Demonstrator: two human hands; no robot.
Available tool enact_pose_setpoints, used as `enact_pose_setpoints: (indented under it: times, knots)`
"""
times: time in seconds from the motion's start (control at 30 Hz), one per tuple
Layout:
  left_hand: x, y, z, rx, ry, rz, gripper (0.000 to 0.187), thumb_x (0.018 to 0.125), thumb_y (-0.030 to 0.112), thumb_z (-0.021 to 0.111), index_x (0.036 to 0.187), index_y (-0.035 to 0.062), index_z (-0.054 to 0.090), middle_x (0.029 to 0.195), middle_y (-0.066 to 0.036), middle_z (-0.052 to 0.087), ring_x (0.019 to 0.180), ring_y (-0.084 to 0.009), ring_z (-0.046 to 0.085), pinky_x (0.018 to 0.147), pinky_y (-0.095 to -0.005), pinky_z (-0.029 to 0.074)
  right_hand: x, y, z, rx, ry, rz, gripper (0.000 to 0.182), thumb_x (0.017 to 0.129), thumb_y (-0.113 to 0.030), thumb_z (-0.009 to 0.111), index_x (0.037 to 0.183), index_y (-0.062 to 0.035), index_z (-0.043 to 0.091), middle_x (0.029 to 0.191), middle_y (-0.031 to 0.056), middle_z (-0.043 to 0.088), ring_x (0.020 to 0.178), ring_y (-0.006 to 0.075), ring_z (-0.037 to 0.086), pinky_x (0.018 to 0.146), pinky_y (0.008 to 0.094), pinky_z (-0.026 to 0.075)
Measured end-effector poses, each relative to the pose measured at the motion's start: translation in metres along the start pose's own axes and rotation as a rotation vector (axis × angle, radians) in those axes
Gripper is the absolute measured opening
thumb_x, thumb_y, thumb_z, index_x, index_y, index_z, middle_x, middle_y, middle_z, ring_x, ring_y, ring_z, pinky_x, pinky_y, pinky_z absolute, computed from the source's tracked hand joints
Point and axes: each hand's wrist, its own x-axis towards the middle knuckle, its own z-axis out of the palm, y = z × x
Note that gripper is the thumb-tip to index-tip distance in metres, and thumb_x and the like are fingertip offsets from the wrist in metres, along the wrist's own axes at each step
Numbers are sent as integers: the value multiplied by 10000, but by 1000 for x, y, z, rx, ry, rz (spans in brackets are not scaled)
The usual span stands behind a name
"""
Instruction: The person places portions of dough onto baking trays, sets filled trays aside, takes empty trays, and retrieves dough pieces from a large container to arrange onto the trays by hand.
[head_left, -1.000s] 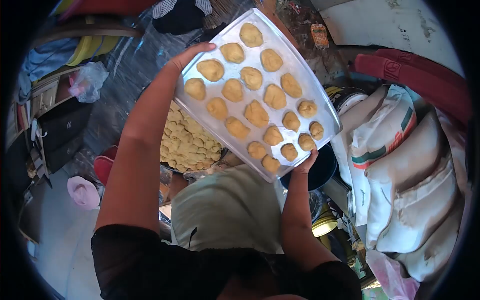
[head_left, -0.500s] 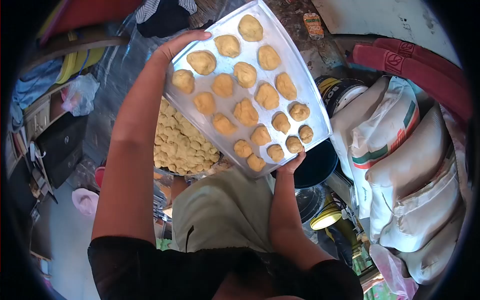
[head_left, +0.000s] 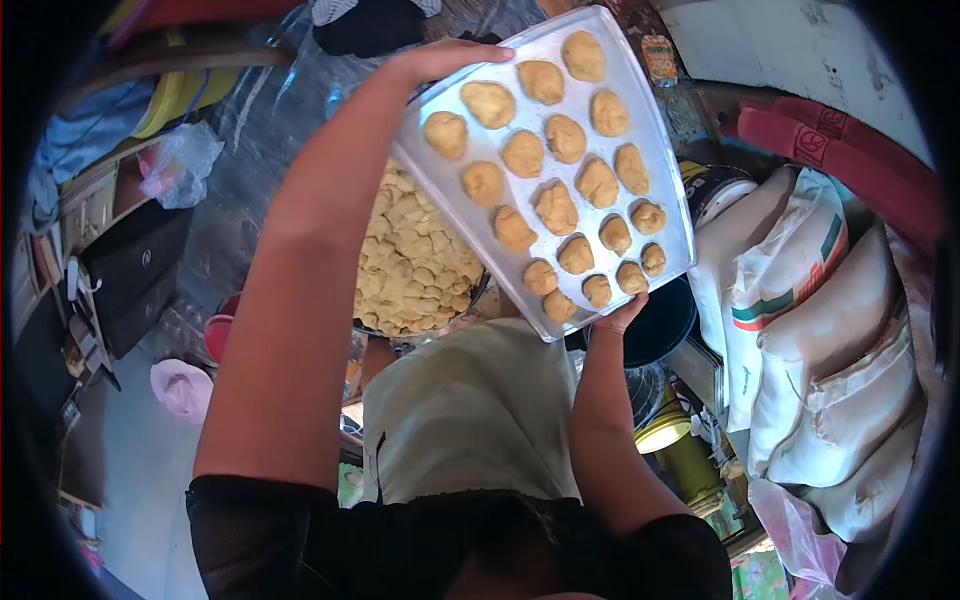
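Observation:
A shiny metal baking tray (head_left: 455, 190) carries several rows of pale yellow dough balls (head_left: 557, 208), larger at the far end and smaller at the near end. My left hand (head_left: 455, 60) grips the tray's far left edge, its thumb on the rim and the other fingers hidden beneath. At the near right corner, my right hand (head_left: 622, 315) holds the rim next to the smallest balls. The tray is held up at a slant in front of me. Partly under it, a round pan heaped with dough pieces (head_left: 415, 260) stands to the left.
White filled sacks (head_left: 850, 350) are stacked along the right side. Behind the tray's right corner stand a dark tub (head_left: 660, 325) and a yellow container (head_left: 663, 430). A pink hat-like item (head_left: 182, 390) and a clear plastic bag (head_left: 185, 165) are at the left.
The tray, held in both hands, appears farther right in view and slightly turned. More of the dough heap shows beside it. The surroundings have also shifted right, so the head view has turned.

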Motion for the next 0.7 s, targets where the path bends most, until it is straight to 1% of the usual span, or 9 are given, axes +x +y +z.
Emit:
enact_pose_setpoints:
  times: [0.1,0.2,0.23,0.33,0.4,0.47,0.53,0.6,0.7]
  knots:
    - [-11,-7,1,391,353,103,847,802,710,587,1362,75,549,1302,-169,605,1201,-295,581,1042,-388,422,-11,-7,15,-128,110,0,679,885,-564,508,1385,-106,469,1385,113,521,1259,331,510,1054,511,418]
    - [-39,-40,5,490,910,371,847,839,735,506,1342,56,564,1375,-217,535,1290,-346,501,1098,-414,352,-17,-14,23,-179,120,50,662,912,-562,484,1391,-106,465,1398,111,513,1283,336,486,1080,512,389]
    - [-69,-47,8,404,954,478,741,904,636,511,1336,35,559,1412,-240,490,1336,-369,440,1123,-445,307,-21,-16,30,-186,167,84,663,928,-567,466,1402,-104,455,1418,110,496,1301,337,469,1096,511,370]
    - [-159,-103,25,300,1094,674,610,944,489,560,1331,18,550,1400,-239,501,1324,-381,448,1112,-454,319,-20,-17,26,-239,212,84,716,927,-610,457,1422,-93,429,1442,115,472,1311,340,460,1111,512,351]
    - [-221,-159,47,140,1108,581,512,954,359,598,1313,-2,553,1392,-245,502,1321,-393,446,1113,-449,317,-20,-18,18,-246,205,-24,759,916,-634,475,1453,-106,377,1482,147,410,1348,335,416,1116,496,349]
    - [-279,-225,75,74,1157,437,481,960,334,590,1293,-12,567,1382,-247,508,1320,-390,446,1110,-439,321,-21,-25,1,-235,440,-67,781,912,-617,500,1481,-109,328,1487,194,377,1346,333,408,1115,479,344]
    - [-338,-296,103,102,1138,312,464,971,320,572,1297,-11,565,1378,-241,512,1321,-381,447,1109,-437,322,-47,-27,8,-508,697,-320,770,930,-531,540,1491,-65,290,1454,221,384,1279,346,440,1072,472,368]
    - [-391,-359,128,136,1161,219,447,971,320,569,1282,-1,581,1378,-246,510,1309,-381,458,1106,-446,324,-80,-7,13,-691,638,-793,711,939,-365,603,1475,-11,299,1403,208,406,1186,333,469,1013,456,397]
    - [-466,-422,151,140,1094,58,441,960,354,579,1264,35,607,1369,-235,517,1284,-387,477,1091,-460,343,-170,69,75,-1026,392,-1036,634,912,-158,657,1439,29,359,1344,199,430,1133,295,484,999,412,402]
